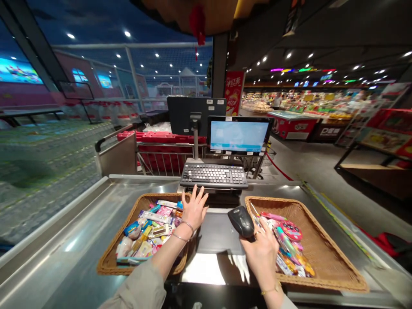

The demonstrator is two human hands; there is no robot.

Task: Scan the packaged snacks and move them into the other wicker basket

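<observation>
My left hand (195,209) has its fingers spread and holds nothing. It hovers beside the right rim of the left wicker basket (107,262), fingertips just short of the black keyboard (214,175). Small packaged snacks and sweets (154,229) fill that basket. In my right hand (262,246) is a black handheld barcode scanner (241,221), gripped near the thumb, its head toward the upper left; its handle is hidden. That hand is over the left side of the right wicker basket (325,231), where colourful toy-like items and wrapped packets (291,246) lie.
A lit monitor (240,135) stands behind the keyboard, with a second screen (189,116) turned away. The metal counter (77,236) has raised edges. Beyond it are a shopping cart with red crates (167,148) and a red freezer (294,124).
</observation>
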